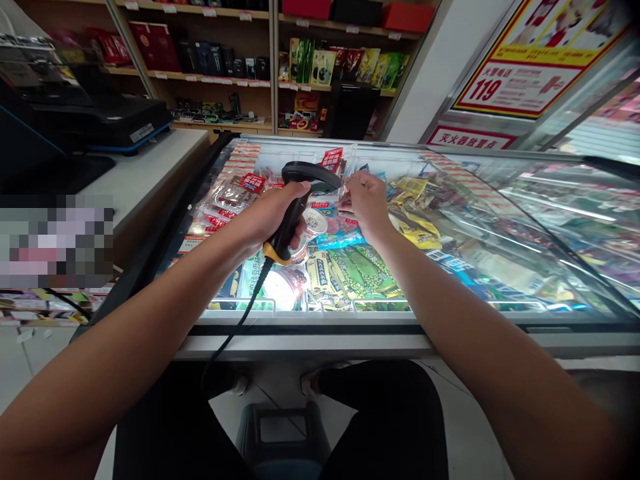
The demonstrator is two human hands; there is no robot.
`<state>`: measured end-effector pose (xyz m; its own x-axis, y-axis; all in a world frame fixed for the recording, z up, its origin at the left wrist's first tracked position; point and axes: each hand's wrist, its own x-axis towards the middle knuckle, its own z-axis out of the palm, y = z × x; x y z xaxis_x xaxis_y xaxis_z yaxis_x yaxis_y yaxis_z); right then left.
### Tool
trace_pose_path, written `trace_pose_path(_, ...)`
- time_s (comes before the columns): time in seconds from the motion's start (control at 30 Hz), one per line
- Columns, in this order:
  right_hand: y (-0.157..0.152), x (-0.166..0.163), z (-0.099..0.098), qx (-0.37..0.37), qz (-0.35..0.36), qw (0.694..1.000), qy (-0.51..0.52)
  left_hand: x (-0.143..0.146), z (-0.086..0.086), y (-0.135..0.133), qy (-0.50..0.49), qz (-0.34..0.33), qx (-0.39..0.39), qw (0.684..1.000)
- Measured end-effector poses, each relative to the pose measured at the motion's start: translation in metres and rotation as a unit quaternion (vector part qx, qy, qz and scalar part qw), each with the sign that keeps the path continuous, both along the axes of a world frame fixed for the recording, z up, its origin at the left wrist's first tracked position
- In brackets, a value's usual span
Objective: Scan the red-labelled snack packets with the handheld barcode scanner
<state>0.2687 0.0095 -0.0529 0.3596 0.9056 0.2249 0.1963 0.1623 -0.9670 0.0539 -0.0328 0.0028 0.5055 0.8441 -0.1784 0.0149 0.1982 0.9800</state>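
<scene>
My left hand point(280, 217) is wrapped round the handle of a black and yellow barcode scanner point(287, 223), its cable hanging down towards me. The scanner's head points right, towards my right hand point(369, 203). The fingers of my right hand are closed at the edge of a clear plastic packet with a red label point(332, 159), partly hidden behind the scanner head. Below both hands, a chest freezer point(310, 341) holds round lidded tubs point(285, 287), green packets point(363, 270), a blue packet point(343, 233) and yellow packets point(417, 227). Another red-labelled clear packet point(233, 192) lies left of the scanner.
A glass panel point(520, 220) covers the freezer's right side. At left stands a counter point(165, 157) with a black device point(120, 120) on it. Shelves of boxed and bagged goods point(320, 67) line the back. A plastic stool point(283, 433) is between my legs.
</scene>
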Motion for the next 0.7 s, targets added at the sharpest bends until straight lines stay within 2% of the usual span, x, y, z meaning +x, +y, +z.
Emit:
trace_pose_path(0.1,0.0,0.007,0.005,0.008,-0.016,0.999,-0.034,-0.002,0.001,0.003,0.003,0.003,0.024,1.0)
trace_pose_path(0.2,0.001,0.03,0.012,0.013,-0.08,0.986,-0.145,-0.006,0.003,0.009,0.005,0.05,0.06,0.997)
trace_pose_path(0.37,0.003,0.071,0.019,-0.093,-0.157,0.923,-0.339,-0.012,0.005,0.019,0.01,0.108,0.084,0.991)
trace_pose_path(0.43,0.0,0.068,0.021,-0.071,-0.191,0.903,-0.378,-0.013,0.003,0.022,0.016,0.117,0.087,0.989)
trace_pose_path(0.47,-0.003,0.061,0.021,-0.047,-0.195,0.903,-0.38,-0.013,0.002,0.024,0.021,0.121,0.089,0.988)
trace_pose_path(0.5,-0.006,0.051,0.022,-0.024,-0.185,0.91,-0.369,-0.013,0.001,0.026,0.026,0.126,0.091,0.988)
trace_pose_path(0.57,-0.014,0.025,0.023,-0.019,-0.101,0.95,-0.296,-0.013,-0.001,0.028,0.035,0.138,0.096,0.985)
trace_pose_path(0.6,-0.018,0.011,0.022,-0.06,-0.03,0.972,-0.225,-0.013,-0.002,0.029,0.038,0.143,0.099,0.984)
trace_pose_path(0.63,-0.021,-0.001,0.02,-0.112,0.05,0.981,-0.147,-0.013,-0.003,0.03,0.039,0.148,0.103,0.983)
trace_pose_path(0.67,-0.024,-0.013,0.018,-0.155,0.117,0.978,-0.078,-0.013,-0.003,0.031,0.04,0.151,0.107,0.982)
trace_pose_path(0.7,-0.025,-0.022,0.015,-0.174,0.15,0.973,-0.014,-0.013,-0.004,0.031,0.04,0.153,0.111,0.981)
